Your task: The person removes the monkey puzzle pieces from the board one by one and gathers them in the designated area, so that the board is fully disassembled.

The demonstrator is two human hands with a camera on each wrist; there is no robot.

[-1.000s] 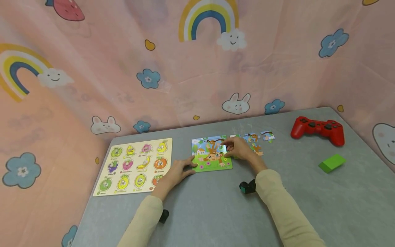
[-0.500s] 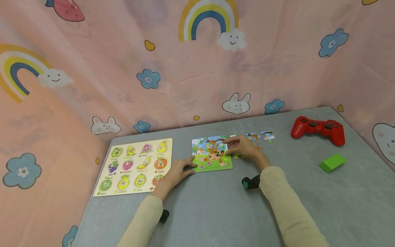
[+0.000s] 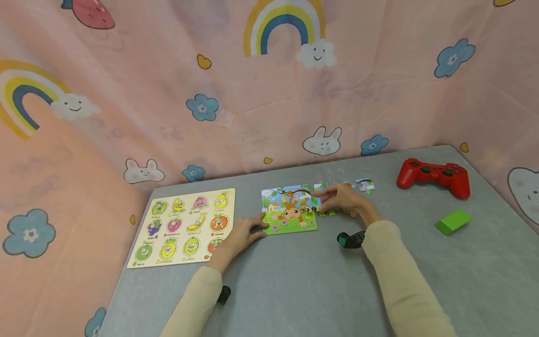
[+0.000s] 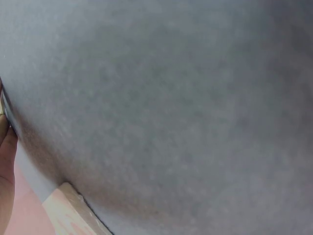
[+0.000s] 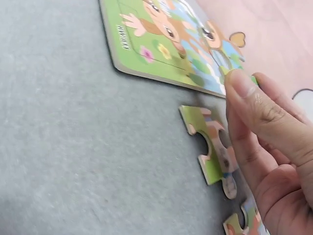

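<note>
A monkey jigsaw puzzle (image 3: 290,224) in a flat tray lies on the table, much of its picture in place. My left hand (image 3: 242,236) rests at its left edge, fingertips and thumb touching the near-left corner. In the left wrist view only a bit of the left hand (image 4: 7,161) shows. My right hand (image 3: 340,198) is at the puzzle's right side, thumb and fingers pinching a small puzzle piece (image 3: 315,202). In the right wrist view, the fingers mostly hide this piece, whose green edge shows. Loose puzzle pieces (image 5: 210,142) lie beneath and beside the right hand.
On the left lies a wooden fruit board (image 3: 185,227) with knobbed shapes. A separate loose piece (image 3: 365,184) sits right of the right hand. Farther right are a red game controller (image 3: 433,176) and a green block (image 3: 453,222). A pink patterned curtain (image 3: 261,103) hangs behind the table.
My right hand has moved right from over the puzzle, with the piece between its fingertips, to above the loose pieces. The left hand and the puzzle have stayed in place.
</note>
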